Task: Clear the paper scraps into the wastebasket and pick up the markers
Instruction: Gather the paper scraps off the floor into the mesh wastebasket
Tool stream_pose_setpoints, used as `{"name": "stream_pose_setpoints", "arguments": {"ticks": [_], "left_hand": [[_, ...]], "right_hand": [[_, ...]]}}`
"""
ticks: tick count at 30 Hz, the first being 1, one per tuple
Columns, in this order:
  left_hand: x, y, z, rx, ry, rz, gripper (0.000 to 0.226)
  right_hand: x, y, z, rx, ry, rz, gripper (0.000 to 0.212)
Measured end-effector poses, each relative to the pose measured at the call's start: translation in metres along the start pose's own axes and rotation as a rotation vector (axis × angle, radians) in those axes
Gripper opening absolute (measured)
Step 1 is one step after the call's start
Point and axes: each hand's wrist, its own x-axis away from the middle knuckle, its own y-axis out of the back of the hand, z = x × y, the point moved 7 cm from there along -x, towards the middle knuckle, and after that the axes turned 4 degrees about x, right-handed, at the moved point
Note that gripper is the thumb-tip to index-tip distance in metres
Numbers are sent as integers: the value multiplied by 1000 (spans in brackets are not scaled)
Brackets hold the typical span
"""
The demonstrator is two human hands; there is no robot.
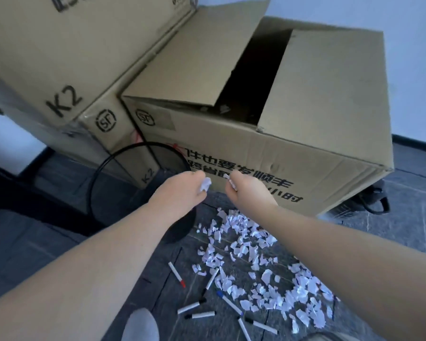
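Note:
My left hand (182,190) is over the right rim of the black mesh wastebasket (113,158) and grips a wad of white paper scraps (205,185). Beside it, my right hand (244,190) pinches a few more scraps. A wide scatter of white scraps (256,262) lies on the dark floor below my right forearm. Several white markers lie at the scatter's near left edge, among them a red-tipped marker (176,274), a blue-capped marker (229,302) and black-capped markers (199,315).
A large open cardboard box (305,153) stands right behind the hands and the scraps. More boxes marked K2 (67,70) are stacked behind the wastebasket. A black bag (371,200) lies at the box's right corner. A grey-socked foot (143,326) is at the bottom edge.

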Motion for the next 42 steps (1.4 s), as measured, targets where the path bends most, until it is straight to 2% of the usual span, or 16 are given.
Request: {"name": "stream_pose_setpoints", "arguments": {"ticks": [5,10,14,16,18,19,22,24,26,31,35,42], "left_hand": [[21,44,70,-1,91,-173,22],[35,47,127,29,183,-237,22],[37,34,157,46,229,-264,19],[36,24,170,81,256,-287,19],[36,15,176,148,268,-304,20],[35,6,179,171,274,-279,24],[35,-23,192,100,368,-53,77],[36,-29,196,-19,406,33,88],[37,-30,197,-78,419,73,90],[40,-22,192,-109,405,95,88],[42,-14,185,-124,389,77,87],[52,3,168,-172,366,69,86]], "right_hand": [[-47,15,74,-87,82,-99,26],[-83,-7,120,-129,102,-99,30],[-101,-37,141,-115,129,-93,43],[-106,-55,145,-72,125,-81,34],[-108,-69,142,-30,96,-50,16],[-108,-74,141,-11,83,-26,16],[-108,-89,133,119,105,43,46],[-107,-95,128,242,146,100,62],[-106,-97,124,322,185,138,67],[-95,-95,122,208,241,262,65],[-87,-94,131,218,333,244,60],[-78,-76,134,237,336,219,59]]}}
